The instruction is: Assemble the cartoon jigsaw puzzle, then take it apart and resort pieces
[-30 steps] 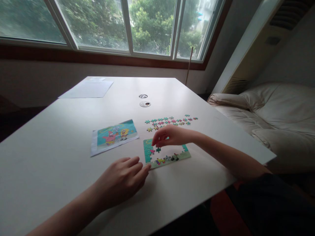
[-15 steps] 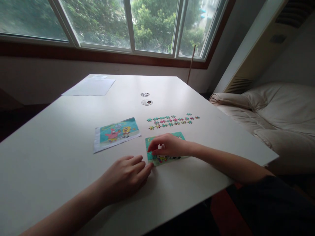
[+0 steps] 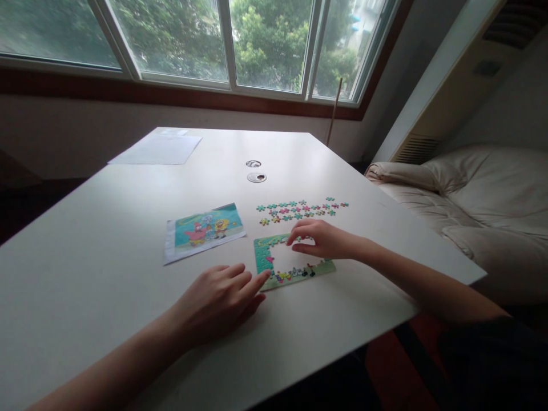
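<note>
A partly assembled jigsaw puzzle (image 3: 262, 261) lies on the white table, its border joined around a bare middle. My left hand (image 3: 229, 294) rests at its lower left corner, index finger stretched onto the edge and the other fingers loosely bent, holding nothing visible. Above the puzzle's upper right part hovers my right hand (image 3: 321, 238), thumb and fingers apart with no piece visible between them. It covers part of the top and right border. Beyond it, several loose jigsaw pieces (image 3: 283, 210) lie in rough rows. A printed cartoon picture (image 3: 197, 233) lies left of the puzzle.
Two round discs (image 3: 257, 177) lie farther back on the white table (image 3: 107, 257). White paper sheets (image 3: 156, 149) are at its far left corner. A cream leather sofa (image 3: 479, 188) stands to the right, and a window (image 3: 265, 45) is beyond the table.
My right hand has moved right and away from the puzzle's left side, uncovering its left border and bare middle. My left index finger has stretched out onto the corner.
</note>
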### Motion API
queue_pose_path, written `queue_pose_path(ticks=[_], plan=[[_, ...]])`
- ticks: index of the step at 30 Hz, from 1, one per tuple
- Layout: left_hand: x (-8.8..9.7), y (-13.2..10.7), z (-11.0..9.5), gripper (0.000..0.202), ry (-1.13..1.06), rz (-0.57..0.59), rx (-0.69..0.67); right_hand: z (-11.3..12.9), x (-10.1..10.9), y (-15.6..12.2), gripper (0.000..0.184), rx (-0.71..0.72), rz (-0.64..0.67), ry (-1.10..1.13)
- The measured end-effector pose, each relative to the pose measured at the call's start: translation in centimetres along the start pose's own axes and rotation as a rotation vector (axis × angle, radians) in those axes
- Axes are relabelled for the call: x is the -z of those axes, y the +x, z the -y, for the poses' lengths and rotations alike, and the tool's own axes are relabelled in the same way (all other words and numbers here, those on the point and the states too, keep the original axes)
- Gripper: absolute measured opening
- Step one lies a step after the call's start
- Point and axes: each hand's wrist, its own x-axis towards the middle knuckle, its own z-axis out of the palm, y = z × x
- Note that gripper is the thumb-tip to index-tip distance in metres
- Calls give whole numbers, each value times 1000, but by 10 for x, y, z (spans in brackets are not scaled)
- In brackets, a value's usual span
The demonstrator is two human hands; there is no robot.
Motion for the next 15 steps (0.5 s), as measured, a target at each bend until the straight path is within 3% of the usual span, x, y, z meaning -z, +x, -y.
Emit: queue_pose_path(ticks=[6,15], plan=[[2,3,-1,29,-60,126,66,-20,9,-22,14,-79,-50,-56],[6,5,-1,29,-44,171,79,-32,21,-34,15,-140,-49,-128]])
